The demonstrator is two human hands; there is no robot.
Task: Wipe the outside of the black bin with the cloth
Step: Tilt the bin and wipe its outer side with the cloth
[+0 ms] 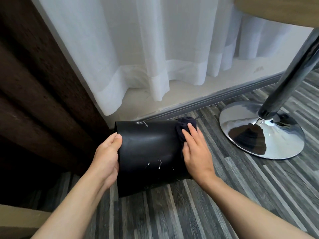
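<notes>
The black bin (148,152) lies tipped on its side over the striped floor, its curved wall facing me. A small white logo sits near its far edge, and white specks dot its lower wall. My left hand (107,157) grips the bin's left end, thumb on the outer wall. My right hand (195,149) lies flat against the bin's right end, fingers pressing a bunched dark cloth (183,128) onto it. Most of the cloth is hidden under my fingers.
A chrome table base (262,131) with a slanted chrome post stands on the floor to the right. White sheer curtains (155,57) hang behind, above a grey skirting board. A dark brown curtain (34,92) fills the left. The grey striped floor (189,213) stretches toward me.
</notes>
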